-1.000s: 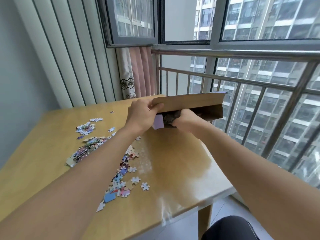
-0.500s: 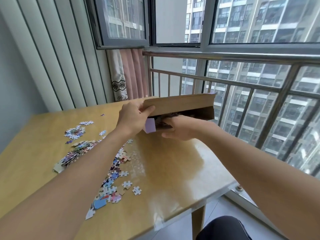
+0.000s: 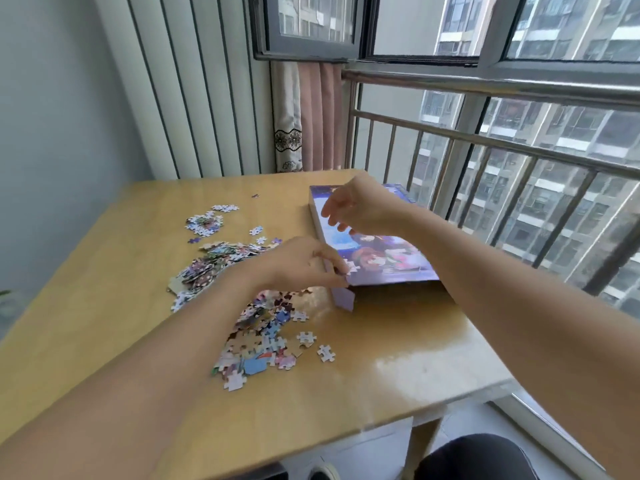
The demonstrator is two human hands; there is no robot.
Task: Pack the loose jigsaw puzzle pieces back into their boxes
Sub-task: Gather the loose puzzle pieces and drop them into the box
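Flat glossy cardboard box (image 3: 381, 258) on table (image 3: 104, 289) — knobbed loose pieces (image 3: 256, 327) beside.

Puzzle box (image 3: 381, 251) lies flat on table (image 3: 398, 368). Left hand (image 3: 304, 265) grips its near corner; right hand (image 3: 360, 206) hovers above, fingers relaxed. Loose pieces (image 3: 256, 334) beside.

Wooden table by the window, with a puzzle box and scattered pieces on it.

The glossy, light-wood table (image 3: 398, 372) carries a flat purple puzzle box (image 3: 388, 258) lying picture side up near its far right corner, one end flap hanging open at the near end. Loose jigsaw pieces (image 3: 256, 337) lie in heaps left of the box: one near the middle of the table, a bigger spread (image 3: 207, 268) further left, a small cluster (image 3: 204, 223) behind it, and a few single pieces (image 3: 325, 353) apart from the piles.
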